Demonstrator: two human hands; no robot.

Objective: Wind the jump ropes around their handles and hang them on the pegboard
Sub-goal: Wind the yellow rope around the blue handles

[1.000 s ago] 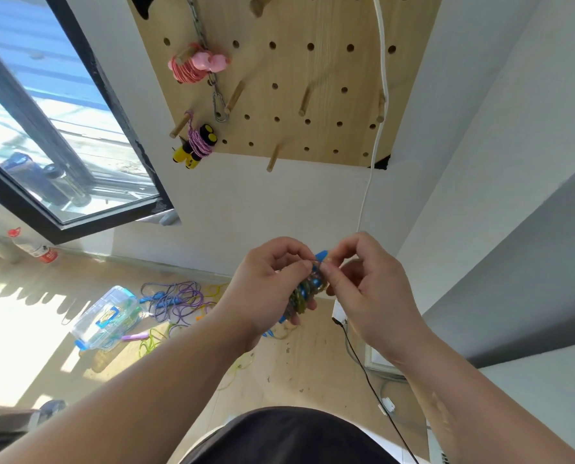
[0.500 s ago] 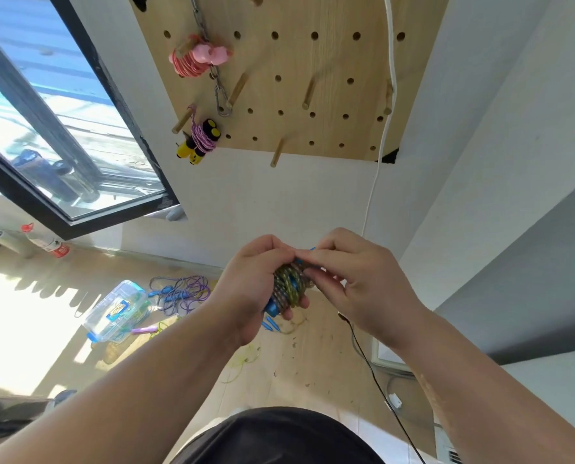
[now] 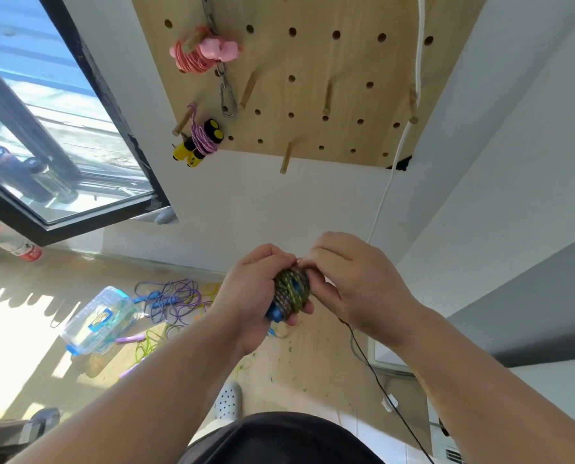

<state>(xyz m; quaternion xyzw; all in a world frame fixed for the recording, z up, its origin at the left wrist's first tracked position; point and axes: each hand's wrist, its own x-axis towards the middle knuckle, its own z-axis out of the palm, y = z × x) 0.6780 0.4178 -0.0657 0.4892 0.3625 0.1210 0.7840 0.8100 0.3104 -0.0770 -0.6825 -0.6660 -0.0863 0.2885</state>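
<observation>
The window [image 3: 44,128] takes up the left of the wall, and beside it hangs the wooden pegboard [image 3: 312,55], with pegs sticking out of several of its holes. Two wound ropes are already up near its left edge: a pink jump rope [image 3: 200,53] high on a peg, and lower down a yellow-and-black-handled jump rope [image 3: 202,142] wrapped in purple cord. A metal chain [image 3: 225,92] dangles between them.

Below, the wooden floor [image 3: 312,356] lies half in sunlight. On it sits a clear plastic box [image 3: 95,321] with blue clasps, its lid on. Something greenish shows through its wall, but I cannot tell what. Just beside the box sprawl the loose jump ropes [image 3: 173,298] — blue, purple and yellow cords tangled together, none of them in the box. A bottle [image 3: 14,247] with a red cap lies near the wall under the window.

The person stands facing the wall, both hands raised at chest height below the pegboard. The left hand [image 3: 252,296] wraps its fingers round the blue-handled jump rope [image 3: 291,291], a tight bundle of multicoloured cord with a blue handle end poking out underneath. The right hand [image 3: 353,289] meets it from the other side, fingertips pinching the cord at the top of the bundle — well apart from any peg.
</observation>
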